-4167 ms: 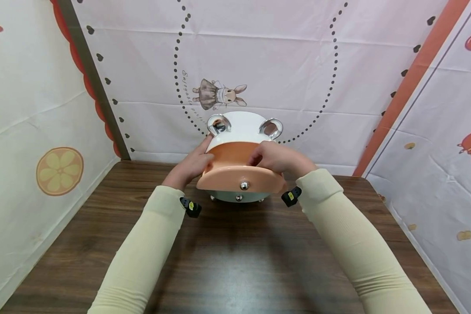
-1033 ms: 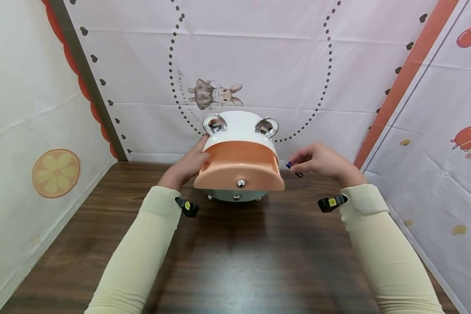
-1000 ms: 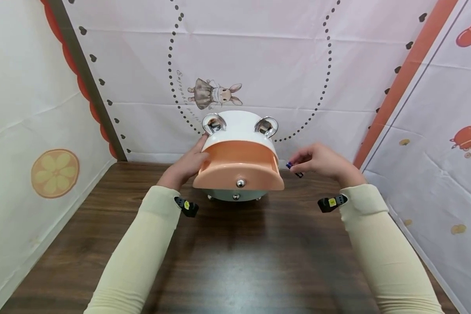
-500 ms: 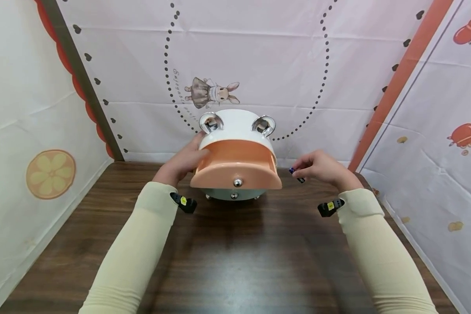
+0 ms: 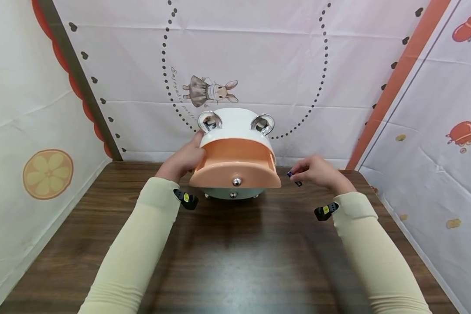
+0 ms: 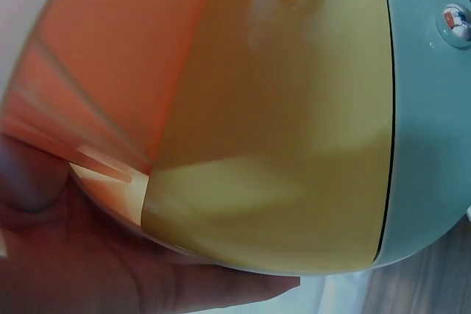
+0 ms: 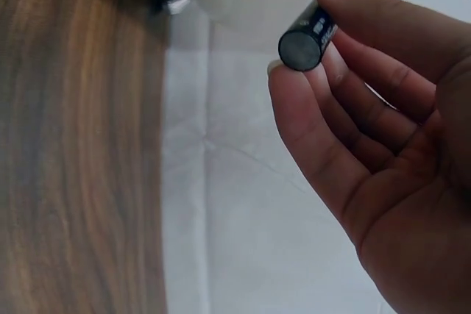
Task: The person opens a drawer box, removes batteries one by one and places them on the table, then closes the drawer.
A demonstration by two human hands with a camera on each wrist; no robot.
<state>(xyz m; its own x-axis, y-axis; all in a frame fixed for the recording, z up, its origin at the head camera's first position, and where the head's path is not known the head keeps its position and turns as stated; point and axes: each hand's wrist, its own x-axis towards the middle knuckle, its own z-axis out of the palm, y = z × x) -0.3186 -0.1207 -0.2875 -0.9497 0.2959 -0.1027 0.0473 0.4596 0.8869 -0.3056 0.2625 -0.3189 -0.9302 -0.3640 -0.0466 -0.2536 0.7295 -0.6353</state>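
finding one: my right hand [image 5: 315,172], at one o'clock from my body, pinches a small dark battery [image 7: 307,40] between thumb and fingertip; lettering shows on its side. the battery is held apart from the white case [image 5: 235,124], at roughly four o'clock from the case's middle.

finding two: my left hand [image 5: 182,161], at eleven o'clock, grips the case's side at the rim of its opening.

finding three: the case stands on the wooden table [image 5: 227,261] at twelve o'clock. its orange drawer [image 5: 255,174] is pulled out towards my six o'clock, a metal knob [image 5: 237,182] on its front. the green drawer [image 5: 217,192] beneath sits closed. silver ears [image 5: 209,122] sit near eleven and one o'clock.
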